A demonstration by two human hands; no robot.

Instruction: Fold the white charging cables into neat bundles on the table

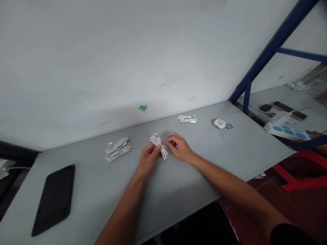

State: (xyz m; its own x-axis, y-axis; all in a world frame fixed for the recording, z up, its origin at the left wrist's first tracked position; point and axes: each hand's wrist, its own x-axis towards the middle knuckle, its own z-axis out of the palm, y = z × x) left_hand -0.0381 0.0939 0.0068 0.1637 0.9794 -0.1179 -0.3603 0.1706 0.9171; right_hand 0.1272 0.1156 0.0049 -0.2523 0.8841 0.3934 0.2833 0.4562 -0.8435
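Pinching a white cable (158, 146) between my left hand (148, 158) and right hand (180, 148), beside one cable bundle (118, 149), another cable bundle (187, 119) farther off on the surface (102, 190).

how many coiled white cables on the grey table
3: the left cable lying flat, the middle cable between left hand and right hand, the back cable near the wall.

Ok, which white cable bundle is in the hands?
The middle bundle, held between the left hand and right hand; the bundle to its left and the one further right lie untouched on the grey table.
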